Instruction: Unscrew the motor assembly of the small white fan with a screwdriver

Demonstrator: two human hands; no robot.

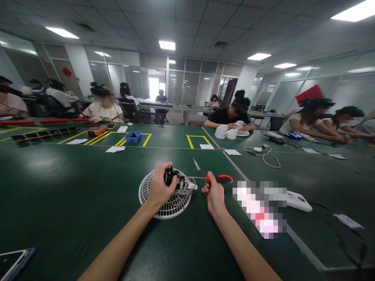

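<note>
A round white fan grille lies on the green table in front of me. On top of it sits a black fan motor with cables bunched at its right side. My left hand is closed around the motor, thumb at its front. In my right hand is a screwdriver with a red and black handle, held level. Its shaft points left, and the tip reaches the motor's right side; the exact contact is too small to tell. A small clear-handled screwdriver lies just beyond.
A blue bin with dark parts and an orange meter stand at the back left. White device and its cable lie to the right, beside a blurred-out patch. A phone lies at the near left. Several people sit across the table.
</note>
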